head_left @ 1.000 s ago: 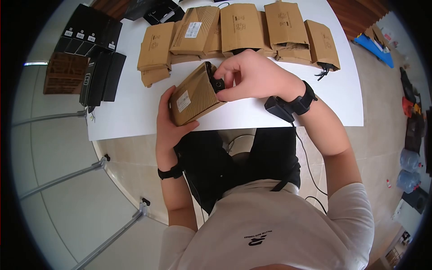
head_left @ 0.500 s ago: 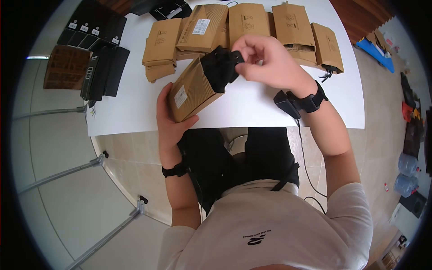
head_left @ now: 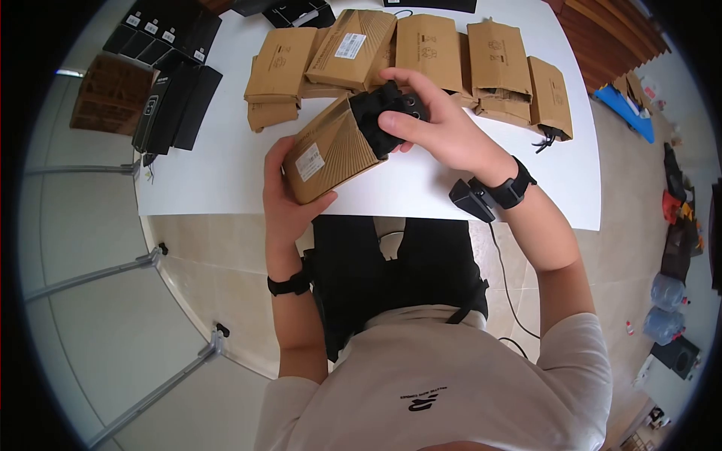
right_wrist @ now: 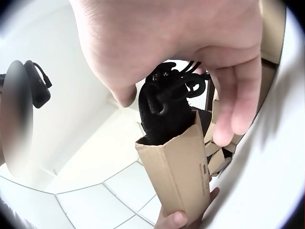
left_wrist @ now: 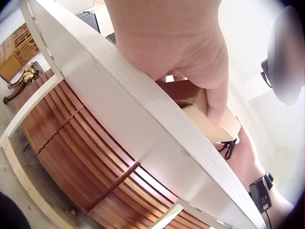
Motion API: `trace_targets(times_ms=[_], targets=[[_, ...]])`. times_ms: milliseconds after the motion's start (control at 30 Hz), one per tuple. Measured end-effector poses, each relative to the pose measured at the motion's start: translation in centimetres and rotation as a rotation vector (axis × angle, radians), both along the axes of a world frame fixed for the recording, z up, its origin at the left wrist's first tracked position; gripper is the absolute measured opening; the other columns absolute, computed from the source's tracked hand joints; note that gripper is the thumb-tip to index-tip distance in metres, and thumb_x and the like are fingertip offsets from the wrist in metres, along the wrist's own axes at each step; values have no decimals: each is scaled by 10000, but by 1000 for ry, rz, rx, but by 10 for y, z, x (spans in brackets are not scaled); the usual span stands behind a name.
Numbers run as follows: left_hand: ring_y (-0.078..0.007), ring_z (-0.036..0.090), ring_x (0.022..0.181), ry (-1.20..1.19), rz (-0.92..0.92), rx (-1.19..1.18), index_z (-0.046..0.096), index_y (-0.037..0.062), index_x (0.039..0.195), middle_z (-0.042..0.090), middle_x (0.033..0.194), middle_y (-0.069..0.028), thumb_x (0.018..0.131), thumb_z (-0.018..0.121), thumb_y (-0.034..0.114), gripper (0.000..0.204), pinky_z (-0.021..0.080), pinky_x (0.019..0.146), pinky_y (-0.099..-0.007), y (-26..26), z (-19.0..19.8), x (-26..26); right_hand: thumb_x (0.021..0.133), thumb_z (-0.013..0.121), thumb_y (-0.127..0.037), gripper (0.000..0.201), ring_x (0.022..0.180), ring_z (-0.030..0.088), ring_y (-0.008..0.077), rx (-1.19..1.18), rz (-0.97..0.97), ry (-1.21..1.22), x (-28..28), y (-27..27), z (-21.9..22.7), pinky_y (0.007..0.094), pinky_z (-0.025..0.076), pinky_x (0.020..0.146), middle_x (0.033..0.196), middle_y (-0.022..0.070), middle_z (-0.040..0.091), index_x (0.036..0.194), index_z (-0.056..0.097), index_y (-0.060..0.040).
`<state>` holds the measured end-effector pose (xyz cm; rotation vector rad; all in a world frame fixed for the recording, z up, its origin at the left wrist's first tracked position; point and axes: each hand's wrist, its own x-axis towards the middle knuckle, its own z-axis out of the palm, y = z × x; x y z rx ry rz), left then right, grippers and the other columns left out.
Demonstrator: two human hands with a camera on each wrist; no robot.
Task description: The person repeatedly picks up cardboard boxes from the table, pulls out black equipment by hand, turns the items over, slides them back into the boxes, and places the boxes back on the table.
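Note:
A tilted brown cardboard box (head_left: 331, 154) with a white label is held above the near part of the table by my left hand (head_left: 289, 192), thumb on one side and fingers on the other. Out of the box's open upper end sticks a black item (head_left: 373, 124) with looped black cord; its lower part is hidden inside. My right hand (head_left: 447, 135) grips the protruding part between thumb and fingers. The right wrist view shows the black item (right_wrist: 167, 112) rising from the torn-edged mouth of the box (right_wrist: 174, 162), between thumb and fingertips.
Several brown boxes (head_left: 429, 52) stand in a row across the back of the white table (head_left: 226, 177). Black cord hangs from the rightmost box (head_left: 551, 90). Black boxes (head_left: 177, 109) are stacked at the left. A cable runs from the right wrist's black camera (head_left: 472, 201).
The right hand first drew the black item out of the box's mouth, then shifted its grip further around it. The left hand has kept hold of the box.

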<state>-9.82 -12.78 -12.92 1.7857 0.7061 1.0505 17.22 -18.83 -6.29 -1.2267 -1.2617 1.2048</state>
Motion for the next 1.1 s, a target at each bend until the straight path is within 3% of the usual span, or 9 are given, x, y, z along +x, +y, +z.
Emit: trace_targets(times_ms=[267,467,533,667,800,1100], targets=[[-237,443,1282,71,-12,54,387,19,1426,454,1383,-95,610,889,144,966,355,1091,-381,2,-1,-1,903,683,-98,542,933,613,101,19,-10,92,-2,1,-1,249,555,710,1152,46,597,1392,452,-54],[-254,433,1291,80,-17,100,422,44,1397,430,1386,-104,604,882,112,920,361,1089,-383,2,0,2,900,669,-58,357,885,625,77,-6,-25,77,3,1,0,242,543,722,998,28,666,1246,591,-24],[-251,432,1292,99,-22,104,426,44,1394,431,1393,-100,601,877,95,914,358,1093,-380,4,0,2,857,690,-97,284,799,633,89,211,-137,102,7,3,-3,225,522,686,902,34,674,1124,657,-4],[-250,432,1295,42,-4,23,429,35,1395,449,1382,-97,602,871,77,909,354,1098,-379,2,2,0,858,650,-40,254,833,640,90,290,-215,318,26,4,8,218,511,751,930,43,685,1107,666,5],[-249,439,1302,-79,-8,-122,417,11,1411,475,1378,-112,606,862,60,921,355,1100,-375,5,5,-5,905,492,-102,283,851,661,168,281,-258,619,44,8,11,284,535,767,969,109,679,1099,645,36],[-238,428,1308,-139,-36,-147,410,20,1415,468,1378,-104,612,867,60,925,343,1110,-372,7,3,-6,912,478,-134,274,810,650,167,160,-264,678,45,13,4,279,527,733,917,97,672,1072,644,13]])
